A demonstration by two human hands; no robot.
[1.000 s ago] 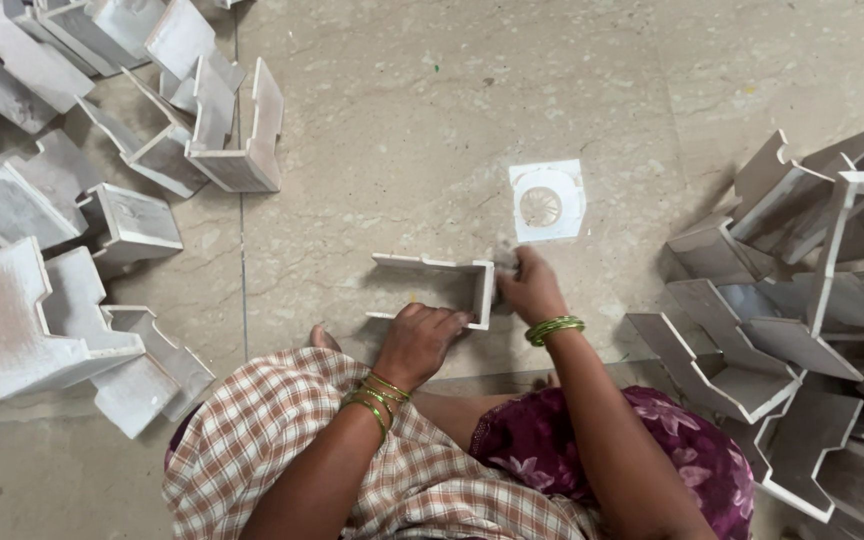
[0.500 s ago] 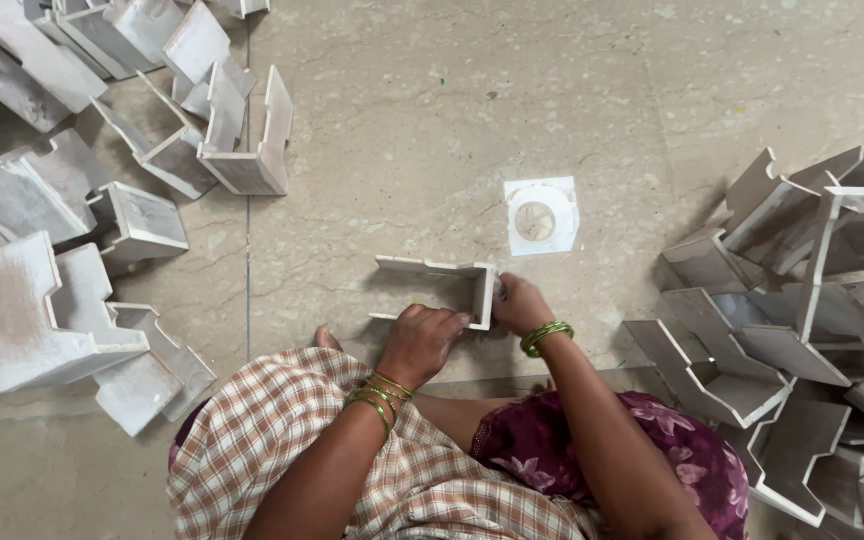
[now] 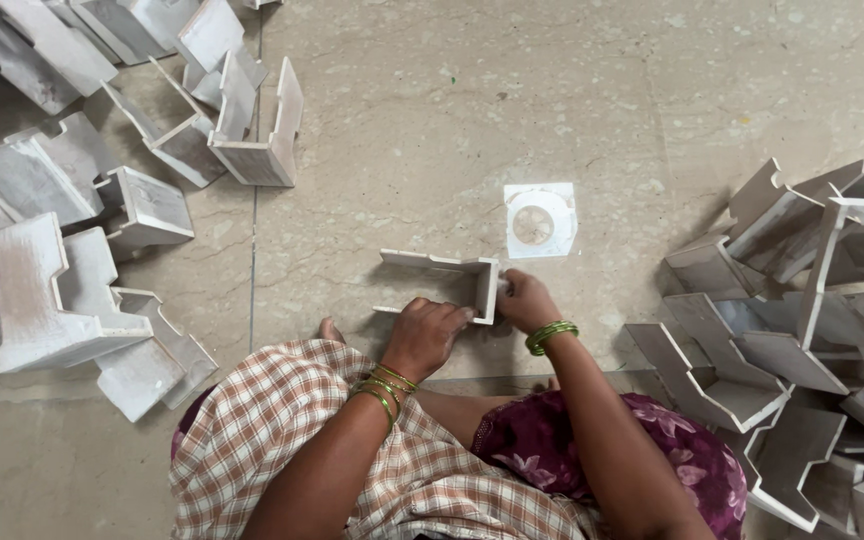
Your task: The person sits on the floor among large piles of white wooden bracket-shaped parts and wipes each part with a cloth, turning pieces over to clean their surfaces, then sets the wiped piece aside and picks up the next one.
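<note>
- At the centre of the frame, low on the stone floor [image 3: 432, 120], the left hand [image 3: 430, 335] curls its fingers over the near edge of a white three-sided frame [image 3: 442, 285], pressing it down.
- The right hand [image 3: 524, 300] pinches the frame's right end panel, thumb and fingers closed on it.
- Just above right of the frame lies a small square white plate with a round hole [image 3: 541, 219], apart from it.
- A heap of finished-looking white pieces [image 3: 62, 230] fills the upper left; another pile of flat cut pieces [image 3: 802, 320] crowds the right edge.
- To my eye the corner joint could slip or pinch a finger if the end panel tilts under uneven pressure.
</note>
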